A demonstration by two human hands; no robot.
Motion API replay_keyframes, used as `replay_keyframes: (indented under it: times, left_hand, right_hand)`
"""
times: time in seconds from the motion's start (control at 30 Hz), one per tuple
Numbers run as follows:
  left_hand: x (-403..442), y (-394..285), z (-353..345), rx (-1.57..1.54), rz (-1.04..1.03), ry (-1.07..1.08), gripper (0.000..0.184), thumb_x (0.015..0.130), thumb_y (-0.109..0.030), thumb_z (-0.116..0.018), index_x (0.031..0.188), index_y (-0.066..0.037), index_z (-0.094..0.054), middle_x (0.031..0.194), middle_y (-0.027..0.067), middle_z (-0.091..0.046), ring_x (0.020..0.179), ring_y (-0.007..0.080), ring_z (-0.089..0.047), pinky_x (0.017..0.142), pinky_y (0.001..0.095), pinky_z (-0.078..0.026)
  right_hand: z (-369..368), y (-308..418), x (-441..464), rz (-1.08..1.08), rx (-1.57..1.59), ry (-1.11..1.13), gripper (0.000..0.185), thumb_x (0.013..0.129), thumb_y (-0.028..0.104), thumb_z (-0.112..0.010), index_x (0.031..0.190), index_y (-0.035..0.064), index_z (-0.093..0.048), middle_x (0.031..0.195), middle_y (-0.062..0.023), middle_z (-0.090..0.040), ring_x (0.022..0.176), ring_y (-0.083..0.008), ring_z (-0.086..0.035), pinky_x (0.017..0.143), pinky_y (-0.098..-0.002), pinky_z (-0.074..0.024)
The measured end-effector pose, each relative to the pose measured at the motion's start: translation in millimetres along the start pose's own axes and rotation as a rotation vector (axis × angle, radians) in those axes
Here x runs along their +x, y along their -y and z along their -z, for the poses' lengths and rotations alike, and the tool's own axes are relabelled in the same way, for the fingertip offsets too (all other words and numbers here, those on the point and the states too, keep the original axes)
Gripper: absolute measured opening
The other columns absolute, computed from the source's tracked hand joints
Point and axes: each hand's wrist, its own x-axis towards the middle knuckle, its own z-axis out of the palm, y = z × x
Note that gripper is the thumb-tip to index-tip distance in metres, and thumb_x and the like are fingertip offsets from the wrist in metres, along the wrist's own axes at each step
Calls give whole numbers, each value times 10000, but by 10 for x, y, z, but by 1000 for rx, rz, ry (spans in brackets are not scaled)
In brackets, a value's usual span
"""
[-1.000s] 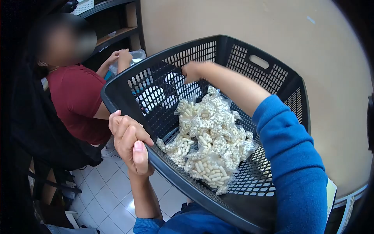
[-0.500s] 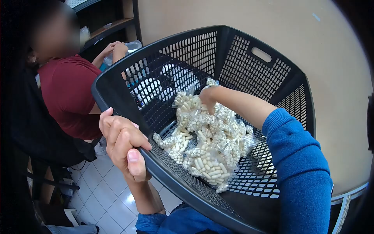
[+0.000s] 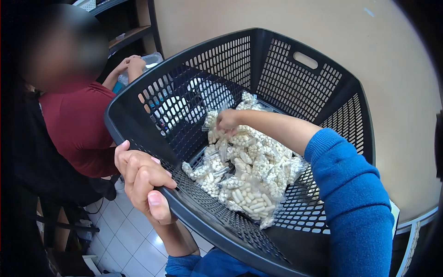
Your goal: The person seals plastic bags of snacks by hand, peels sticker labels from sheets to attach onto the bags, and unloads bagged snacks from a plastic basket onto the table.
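Observation:
My left hand (image 3: 145,182) is wrapped round the near left rim of a large black plastic basket (image 3: 272,256), thumb on the outside. The basket is tilted, and its slotted walls show what lies inside. On its floor is a pile of clear plastic bags (image 3: 251,196) filled with white pieces, some round and some long like capsules. My right hand (image 3: 228,121) reaches into the basket, its fingers curled down onto a bag at the left of the pile. Its fingertips are slightly blurred and partly hidden among the bags.
A person in a dark red top (image 3: 78,124) stands at the left, hands over a clear container (image 3: 152,59). Dark shelves (image 3: 131,37) are behind. A beige wall (image 3: 392,92) rises at the right. White floor tiles (image 3: 122,231) show below.
My right hand has moved left across the pile, and bags under it have shifted, with a dark gap showing between them. My left hand keeps its hold on the rim.

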Motion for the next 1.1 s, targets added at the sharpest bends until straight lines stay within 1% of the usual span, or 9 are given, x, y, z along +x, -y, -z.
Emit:
replay_keyframes:
  times: [0.07,0.13,0.27,0.47,0.6,0.7,0.87,0.93,1.1]
  left_hand:
    - [8,-9,0,4,1,4,357,698,-353,-316,479,-95,-429,482,17,-387,553,174,-409,867,403,-292]
    - [3,-27,-4,8,9,7,356,699,-352,-312,480,-96,-428,481,15,-388,554,173,-408,867,404,-292]
    - [2,-44,-37,22,6,-22,366,711,-360,-296,476,-105,-412,479,10,-387,556,170,-403,867,410,-292]
    - [-37,-27,-48,36,6,-57,370,723,-377,-291,484,-115,-398,470,2,-362,564,165,-398,868,416,-293]
    - [-45,-4,-44,28,-5,-59,377,732,-388,-291,490,-121,-401,473,-4,-362,565,160,-397,873,415,-290]
    - [-30,-11,-19,32,2,-19,383,743,-390,-284,490,-127,-401,475,-9,-363,562,158,-396,875,415,-288]
    - [-21,2,-28,34,-4,-22,388,748,-393,-282,491,-130,-404,475,-15,-365,552,156,-392,874,410,-290]
    - [-20,4,-39,38,-6,-39,386,747,-392,-282,492,-129,-405,474,-15,-365,547,156,-391,873,407,-291]
    - [-13,2,-34,22,-13,-35,389,740,-385,-287,482,-120,-405,467,-10,-374,533,158,-389,861,396,-297]
  right_hand:
    - [99,-258,270,41,-651,-209,485,768,365,-516,1066,-18,-508,1055,-191,-533,946,-291,-543,814,-379,-437]
    - [147,-478,208,-96,-529,-387,732,749,604,-387,1063,-47,-499,1115,-193,-497,1016,-319,-494,818,-388,-427]
    - [185,-514,85,-290,-422,-458,817,719,684,-332,1089,-24,-505,1127,-186,-491,1014,-276,-506,855,-351,-406]
    - [-160,-221,196,-193,-116,-317,1041,586,816,-301,1308,70,-218,1161,-200,-453,1062,-276,-471,831,-332,-419]
    - [-278,-369,444,-105,-234,-450,1112,532,824,-378,1317,72,-143,1136,-241,-457,1075,-319,-449,811,-374,-445]
    - [-202,-451,356,60,51,-363,1009,542,583,-651,1301,85,-212,1181,-241,-386,1043,-346,-460,860,-418,-410]
    - [-89,-441,361,33,-134,-361,763,526,409,-699,1162,111,-402,987,-163,-522,904,-293,-512,748,-336,-458]
    - [-3,-367,212,36,210,-139,647,508,335,-719,1068,109,-483,960,-133,-537,868,-260,-517,747,-335,-453]
    - [266,-433,358,149,-96,-390,412,451,300,-722,817,158,-598,950,-57,-577,848,-193,-550,789,-299,-442]
